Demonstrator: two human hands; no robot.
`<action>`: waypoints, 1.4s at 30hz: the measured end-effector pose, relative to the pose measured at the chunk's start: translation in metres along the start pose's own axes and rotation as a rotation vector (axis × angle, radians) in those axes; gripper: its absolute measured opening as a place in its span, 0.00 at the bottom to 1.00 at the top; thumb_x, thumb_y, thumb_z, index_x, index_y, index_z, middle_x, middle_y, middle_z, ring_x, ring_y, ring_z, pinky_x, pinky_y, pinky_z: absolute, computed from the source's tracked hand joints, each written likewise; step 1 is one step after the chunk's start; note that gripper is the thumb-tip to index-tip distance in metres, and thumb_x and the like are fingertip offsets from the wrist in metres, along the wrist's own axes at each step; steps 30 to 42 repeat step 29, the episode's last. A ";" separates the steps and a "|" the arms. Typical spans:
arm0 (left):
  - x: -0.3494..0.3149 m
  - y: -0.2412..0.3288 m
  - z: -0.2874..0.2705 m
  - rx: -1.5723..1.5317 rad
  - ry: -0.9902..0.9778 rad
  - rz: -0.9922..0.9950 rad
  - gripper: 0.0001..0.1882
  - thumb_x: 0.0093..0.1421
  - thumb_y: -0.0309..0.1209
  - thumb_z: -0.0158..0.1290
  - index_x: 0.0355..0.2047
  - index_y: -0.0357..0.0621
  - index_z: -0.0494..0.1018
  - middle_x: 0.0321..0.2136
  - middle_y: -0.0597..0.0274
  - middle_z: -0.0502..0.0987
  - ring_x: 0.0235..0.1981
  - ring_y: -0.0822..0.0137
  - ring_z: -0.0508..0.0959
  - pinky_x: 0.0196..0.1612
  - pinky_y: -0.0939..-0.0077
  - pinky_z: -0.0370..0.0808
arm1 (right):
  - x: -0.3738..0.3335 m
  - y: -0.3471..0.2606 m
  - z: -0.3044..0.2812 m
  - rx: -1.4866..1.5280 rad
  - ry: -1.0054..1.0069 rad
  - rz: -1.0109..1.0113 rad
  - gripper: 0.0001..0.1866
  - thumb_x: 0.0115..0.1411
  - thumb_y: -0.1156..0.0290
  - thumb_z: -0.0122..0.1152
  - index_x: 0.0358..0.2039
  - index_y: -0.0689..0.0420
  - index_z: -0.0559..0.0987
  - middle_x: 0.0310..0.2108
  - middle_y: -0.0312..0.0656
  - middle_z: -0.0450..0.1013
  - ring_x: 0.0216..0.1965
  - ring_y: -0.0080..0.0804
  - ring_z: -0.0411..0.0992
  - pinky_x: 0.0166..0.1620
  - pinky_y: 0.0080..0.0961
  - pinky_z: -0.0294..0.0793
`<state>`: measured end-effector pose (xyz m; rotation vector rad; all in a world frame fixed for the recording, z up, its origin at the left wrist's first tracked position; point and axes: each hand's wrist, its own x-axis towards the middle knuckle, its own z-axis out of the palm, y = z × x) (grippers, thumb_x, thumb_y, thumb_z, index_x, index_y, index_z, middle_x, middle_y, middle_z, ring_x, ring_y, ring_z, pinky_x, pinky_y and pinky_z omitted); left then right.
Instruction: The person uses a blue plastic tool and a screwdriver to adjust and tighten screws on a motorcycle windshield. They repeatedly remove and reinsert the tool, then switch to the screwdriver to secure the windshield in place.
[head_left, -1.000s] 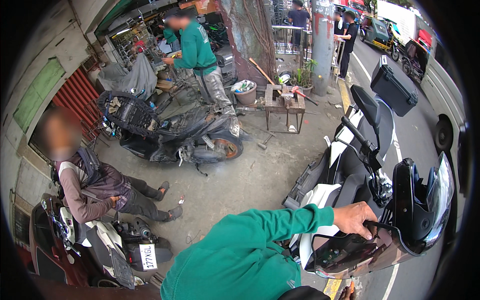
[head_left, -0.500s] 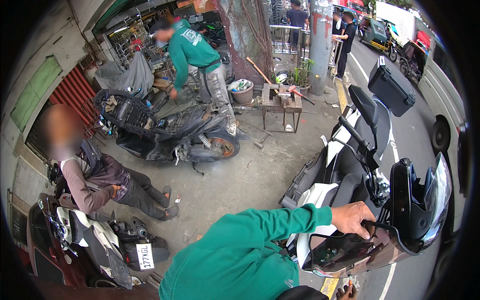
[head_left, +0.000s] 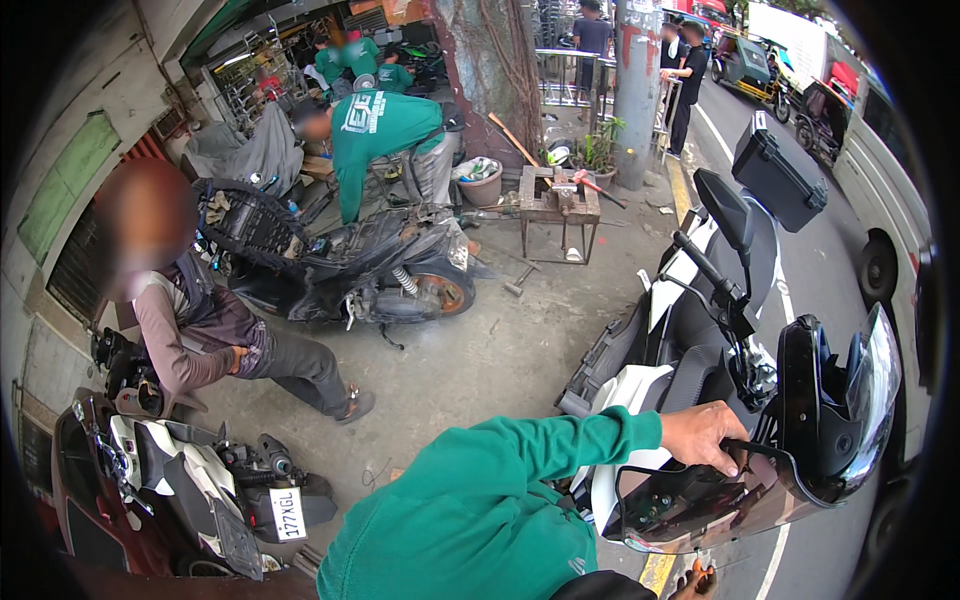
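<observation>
My left hand (head_left: 703, 436), at the end of a green sleeve (head_left: 560, 450), has its fingers closed over the upper edge of a smoky tinted windscreen (head_left: 710, 505). That windscreen is at the front of a white and black scooter (head_left: 690, 340). Low in the picture, under the windscreen, my right hand (head_left: 694, 582) is partly cut off by the lower edge. It is closed round a small tool with an orange handle (head_left: 703, 568); a thin shaft seems to point right. Beside the windscreen sits a black helmet (head_left: 815, 420) with a clear visor.
A co-worker (head_left: 385, 135) in green bends over a stripped black scooter (head_left: 350, 260). Another person (head_left: 190, 320) sits at the left near a parked white motorcycle (head_left: 190, 490). A metal stand (head_left: 560, 205) holds a red-headed hammer. A van (head_left: 890, 200) stands on the road side.
My left hand stays on the windscreen. The orange-handled tool has tipped from upright toward the right. The co-worker bends lower over the stripped scooter, and the person at the left has shifted.
</observation>
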<state>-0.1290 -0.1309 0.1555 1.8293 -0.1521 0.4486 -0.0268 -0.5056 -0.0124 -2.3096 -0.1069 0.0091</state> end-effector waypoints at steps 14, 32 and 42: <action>0.000 -0.001 0.002 0.002 0.002 0.025 0.14 0.56 0.33 0.70 0.37 0.36 0.84 0.28 0.55 0.86 0.30 0.61 0.84 0.37 0.65 0.77 | 0.011 0.023 0.020 -0.249 0.128 -0.388 0.20 0.70 0.57 0.60 0.49 0.62 0.82 0.38 0.56 0.82 0.33 0.56 0.80 0.34 0.47 0.79; 0.006 -0.008 -0.002 0.057 -0.008 0.048 0.16 0.56 0.37 0.69 0.37 0.36 0.84 0.29 0.54 0.86 0.29 0.59 0.84 0.36 0.63 0.77 | 0.048 0.117 0.075 0.319 -0.055 0.329 0.28 0.68 0.45 0.67 0.60 0.49 0.82 0.35 0.44 0.80 0.31 0.41 0.71 0.35 0.40 0.70; 0.006 -0.008 -0.002 0.057 -0.008 0.048 0.16 0.56 0.37 0.69 0.37 0.36 0.84 0.29 0.54 0.86 0.29 0.59 0.84 0.36 0.63 0.77 | 0.048 0.117 0.075 0.319 -0.055 0.329 0.28 0.68 0.45 0.67 0.60 0.49 0.82 0.35 0.44 0.80 0.31 0.41 0.71 0.35 0.40 0.70</action>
